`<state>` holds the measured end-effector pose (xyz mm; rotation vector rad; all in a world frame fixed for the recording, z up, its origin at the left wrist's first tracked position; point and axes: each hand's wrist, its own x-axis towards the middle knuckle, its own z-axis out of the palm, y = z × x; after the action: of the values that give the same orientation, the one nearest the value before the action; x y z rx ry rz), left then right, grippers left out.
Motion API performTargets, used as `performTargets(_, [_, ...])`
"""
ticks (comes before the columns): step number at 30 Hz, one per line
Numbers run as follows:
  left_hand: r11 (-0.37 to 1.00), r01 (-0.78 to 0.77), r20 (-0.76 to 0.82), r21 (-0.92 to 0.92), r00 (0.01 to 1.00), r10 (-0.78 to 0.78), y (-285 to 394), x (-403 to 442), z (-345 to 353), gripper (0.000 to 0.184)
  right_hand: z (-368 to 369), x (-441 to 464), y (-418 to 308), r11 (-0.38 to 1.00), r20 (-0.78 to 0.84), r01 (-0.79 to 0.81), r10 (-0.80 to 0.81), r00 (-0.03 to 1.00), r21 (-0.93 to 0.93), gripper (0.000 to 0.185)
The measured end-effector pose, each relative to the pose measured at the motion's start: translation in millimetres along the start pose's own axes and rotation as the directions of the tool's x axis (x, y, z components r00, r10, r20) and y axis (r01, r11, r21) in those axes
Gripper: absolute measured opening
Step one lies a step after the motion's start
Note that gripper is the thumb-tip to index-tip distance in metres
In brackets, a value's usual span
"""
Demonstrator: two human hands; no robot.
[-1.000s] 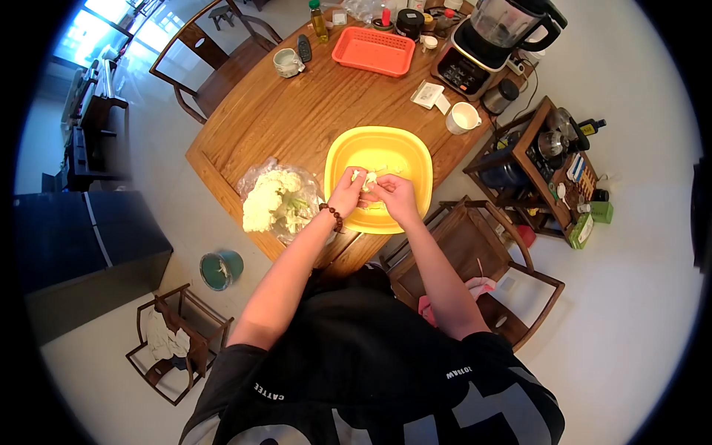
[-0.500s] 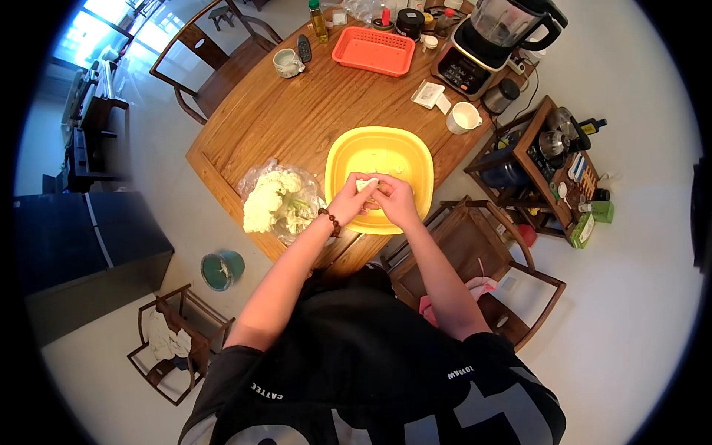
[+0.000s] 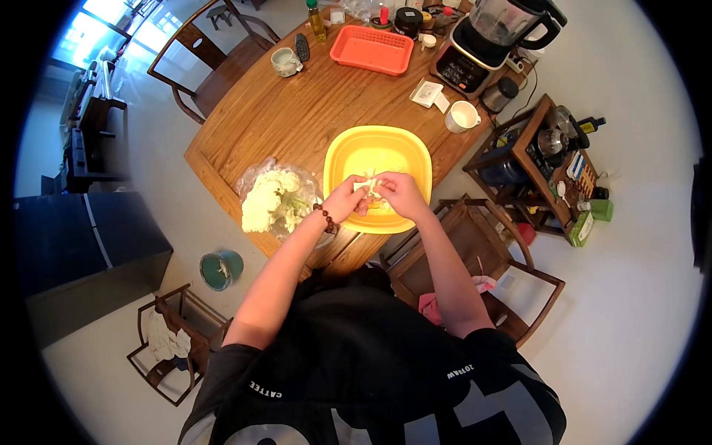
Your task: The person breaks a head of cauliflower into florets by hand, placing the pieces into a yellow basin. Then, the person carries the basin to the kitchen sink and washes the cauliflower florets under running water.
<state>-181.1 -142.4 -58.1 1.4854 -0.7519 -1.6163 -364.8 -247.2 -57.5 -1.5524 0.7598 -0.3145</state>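
Over the yellow basin point(image 3: 341, 152) my left hand point(image 3: 345, 200) and my right hand point(image 3: 400, 196) are close together. Between them is a pale cauliflower floret point(image 3: 365, 185), pinched by the fingers of both hands. A few small white bits lie in the basin below, partly hidden by my hands. Left of the basin, a large cauliflower head point(image 3: 261, 204) rests on a crumpled clear plastic bag point(image 3: 256, 172) near the table's edge. A beaded bracelet circles my left wrist.
Farther back on the wooden table point(image 3: 289, 111) are a red-orange basket point(image 3: 371, 50), a blender point(image 3: 467, 63), a white cup point(image 3: 463, 116), a grey-green mug point(image 3: 285, 62) and an oil bottle point(image 3: 317, 21). A green bin point(image 3: 222, 269) stands on the floor at left; a wooden chair point(image 3: 445, 245) is at right.
My hands have drawn slightly apart, and more of the pale floret shows between the fingers. The basin and the cauliflower head stay in place.
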Motion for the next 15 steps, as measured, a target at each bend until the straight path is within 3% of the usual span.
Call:
performTargets(1, [0.949, 0.074, 0.018, -0.306, 0.997, -0.072, 0, 2, -2, 0.028, -2, 1, 5, 0.965, -0.036, 0.049, -0.041, 0.999, 0.257, 0.019])
performTargets(2, [0.949, 0.074, 0.015, -0.308, 0.997, -0.072, -1, 1, -7, 0.028, -6, 1, 10, 0.965, -0.033, 0.048, -0.041, 0.999, 0.257, 0.019])
performTargets(4, [0.863, 0.097, 0.052, -0.496, 0.995, -0.081, -1, -1, -17, 0.024, -15, 0, 9, 0.896, -0.057, 0.012, 0.015, 0.998, 0.444, 0.018])
performTargets(11, [0.819, 0.111, 0.079, -0.563, 0.994, -0.081, 8, -11, -11, 0.023, -8, -3, 19, 0.871, -0.083, -0.071, 0.126, 0.988, 0.486, 0.019])
performTargets(15, [0.820, 0.133, 0.086, -0.557, 0.991, -0.103, 5, -10, -12, 0.024, -7, -2, 23, 0.862, -0.066, -0.059, 0.106, 0.992, 0.504, 0.020])
